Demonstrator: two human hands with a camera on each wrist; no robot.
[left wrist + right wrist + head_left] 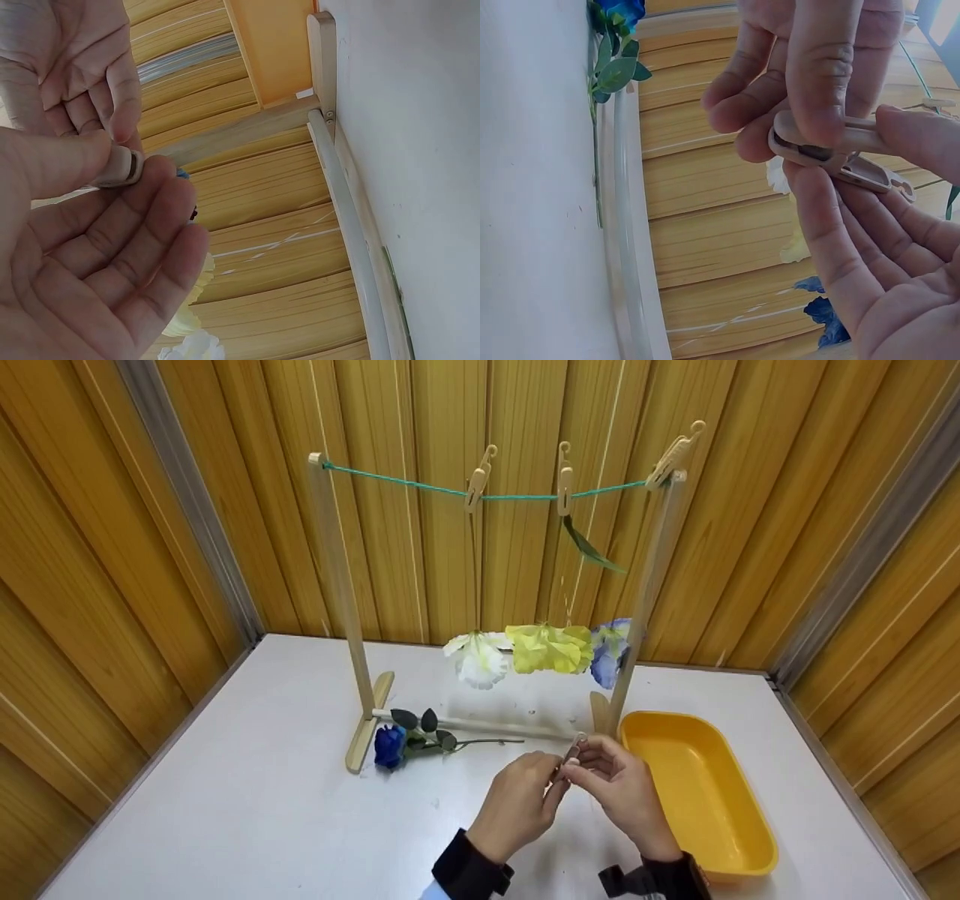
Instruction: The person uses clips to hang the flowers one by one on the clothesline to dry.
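Looking from the head camera, a beige plastic peg (571, 753) is pinched between the left hand (520, 802) and right hand (621, 789), above a smooth white table (247, 802) walled in ribbed wood, beside a glossy yellow tray (705, 791)

Left wrist: thumb and fingers (142, 225) pinch the peg's rounded end (120, 166)

Right wrist: the peg (832, 146) lies pinched between the fingertips of both hands, a blue flower (619, 11) on the table behind

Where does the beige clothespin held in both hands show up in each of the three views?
Head: clothespin at lower centre, between both hands.
Left wrist: its end at upper left, between thumb and fingers.
Right wrist: right of centre, pinched by fingers.
Shared landmark: the rack's base rail.
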